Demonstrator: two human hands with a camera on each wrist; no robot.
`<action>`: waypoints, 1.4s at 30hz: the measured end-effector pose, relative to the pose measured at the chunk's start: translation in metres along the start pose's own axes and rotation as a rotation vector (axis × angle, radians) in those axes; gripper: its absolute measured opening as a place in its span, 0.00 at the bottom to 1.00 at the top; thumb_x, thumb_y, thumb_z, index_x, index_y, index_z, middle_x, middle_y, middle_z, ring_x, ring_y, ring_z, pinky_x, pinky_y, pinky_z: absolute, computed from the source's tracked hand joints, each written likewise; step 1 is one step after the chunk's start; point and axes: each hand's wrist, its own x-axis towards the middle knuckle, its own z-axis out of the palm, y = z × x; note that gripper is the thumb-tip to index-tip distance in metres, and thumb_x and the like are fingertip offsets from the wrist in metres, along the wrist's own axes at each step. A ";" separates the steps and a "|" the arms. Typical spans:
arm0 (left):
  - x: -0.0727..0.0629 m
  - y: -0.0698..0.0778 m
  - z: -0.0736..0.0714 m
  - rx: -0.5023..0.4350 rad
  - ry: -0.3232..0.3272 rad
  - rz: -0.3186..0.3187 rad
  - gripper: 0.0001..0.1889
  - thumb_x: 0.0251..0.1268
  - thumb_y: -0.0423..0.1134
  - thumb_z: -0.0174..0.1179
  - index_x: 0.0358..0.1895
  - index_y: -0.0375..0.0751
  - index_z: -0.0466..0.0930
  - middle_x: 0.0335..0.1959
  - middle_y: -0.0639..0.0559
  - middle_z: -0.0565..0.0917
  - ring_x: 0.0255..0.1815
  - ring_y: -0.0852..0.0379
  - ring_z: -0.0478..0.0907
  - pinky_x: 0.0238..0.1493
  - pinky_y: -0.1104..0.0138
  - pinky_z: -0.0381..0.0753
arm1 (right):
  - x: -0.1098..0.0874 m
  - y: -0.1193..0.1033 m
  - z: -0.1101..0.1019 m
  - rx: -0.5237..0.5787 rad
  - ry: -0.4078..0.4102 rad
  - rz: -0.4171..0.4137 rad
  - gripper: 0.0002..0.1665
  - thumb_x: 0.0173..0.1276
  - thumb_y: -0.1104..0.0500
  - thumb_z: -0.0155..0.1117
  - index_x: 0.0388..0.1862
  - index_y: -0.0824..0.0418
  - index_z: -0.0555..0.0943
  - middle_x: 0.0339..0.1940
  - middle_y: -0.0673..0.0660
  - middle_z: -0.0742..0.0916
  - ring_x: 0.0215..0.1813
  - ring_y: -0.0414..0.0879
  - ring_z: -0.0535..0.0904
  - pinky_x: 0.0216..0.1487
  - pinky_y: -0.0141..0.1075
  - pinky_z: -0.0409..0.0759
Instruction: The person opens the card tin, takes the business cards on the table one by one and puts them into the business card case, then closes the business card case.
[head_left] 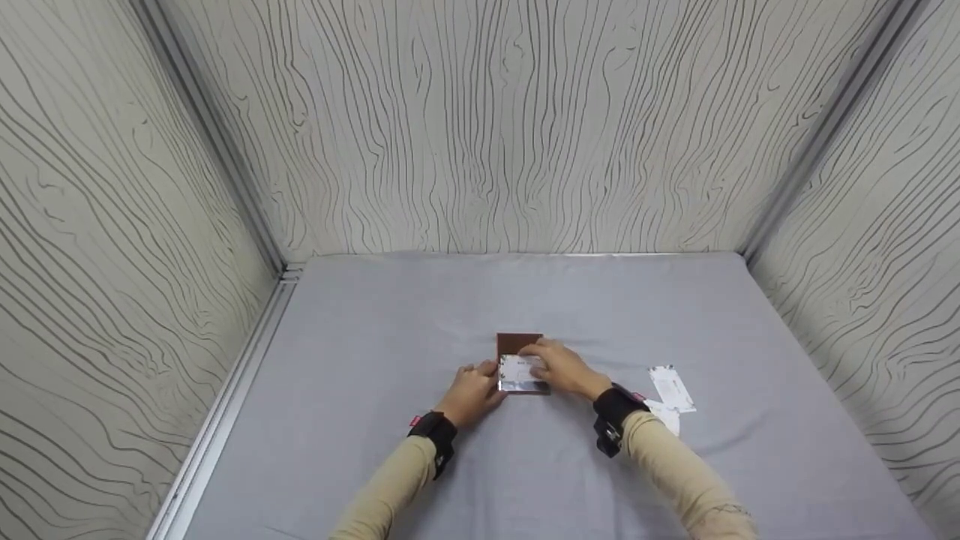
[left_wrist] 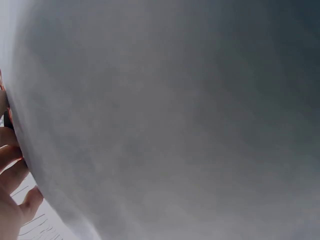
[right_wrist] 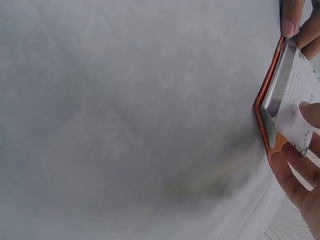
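Observation:
A brown card case lies opened out on the grey cloth, its orange-brown edge and shiny metal inside showing in the right wrist view. Over its near half is a white printed card with leafy corners. My right hand pinches this card, thumb on its face and fingers at the far side, some touching the case. At the case's left side, my left hand holds its edge between thumb and fingers. Only part of the left hand shows at the border of the left wrist view.
Two more white cards lie to the right, one a printed card, the other a white card partly hidden by the right wristband. Wood-grain patterned walls enclose the cloth-covered table. A metal rail runs along the left.

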 end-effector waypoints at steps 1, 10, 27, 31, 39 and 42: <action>0.000 0.000 0.000 0.000 0.002 0.000 0.17 0.68 0.46 0.63 0.52 0.39 0.83 0.48 0.47 0.80 0.45 0.49 0.82 0.50 0.51 0.76 | -0.001 0.000 0.001 0.002 -0.004 0.001 0.21 0.64 0.65 0.68 0.57 0.64 0.80 0.51 0.64 0.81 0.55 0.62 0.76 0.58 0.56 0.72; -0.001 0.000 0.002 -0.007 0.021 0.007 0.16 0.66 0.44 0.64 0.50 0.38 0.84 0.48 0.47 0.80 0.45 0.48 0.82 0.50 0.51 0.76 | -0.007 0.003 0.009 -0.017 -0.018 -0.034 0.31 0.59 0.58 0.75 0.61 0.63 0.77 0.50 0.61 0.77 0.52 0.56 0.72 0.54 0.51 0.73; 0.000 0.001 0.002 0.026 0.021 0.009 0.16 0.66 0.45 0.64 0.49 0.38 0.84 0.48 0.46 0.81 0.45 0.48 0.82 0.50 0.51 0.77 | -0.005 0.002 0.014 -0.102 -0.048 -0.016 0.25 0.60 0.59 0.73 0.57 0.63 0.82 0.49 0.62 0.77 0.50 0.58 0.72 0.50 0.53 0.72; 0.000 0.001 0.002 0.007 0.032 0.009 0.15 0.66 0.45 0.65 0.48 0.38 0.84 0.47 0.46 0.81 0.45 0.48 0.82 0.50 0.51 0.76 | -0.005 0.002 0.015 -0.116 -0.054 -0.018 0.25 0.62 0.58 0.72 0.58 0.62 0.82 0.49 0.62 0.77 0.51 0.59 0.72 0.49 0.53 0.72; 0.001 0.001 0.002 -0.008 0.035 -0.009 0.14 0.66 0.45 0.64 0.49 0.39 0.84 0.47 0.47 0.81 0.45 0.49 0.83 0.50 0.51 0.76 | -0.007 -0.002 0.011 -0.109 -0.084 -0.005 0.28 0.65 0.58 0.69 0.63 0.64 0.78 0.52 0.64 0.76 0.54 0.61 0.70 0.51 0.56 0.70; 0.000 0.001 0.002 -0.005 0.036 -0.007 0.14 0.66 0.45 0.64 0.49 0.39 0.85 0.47 0.47 0.81 0.44 0.49 0.83 0.50 0.51 0.77 | -0.012 0.000 0.007 -0.083 -0.075 0.003 0.30 0.66 0.57 0.69 0.66 0.63 0.76 0.54 0.65 0.76 0.56 0.62 0.70 0.54 0.58 0.69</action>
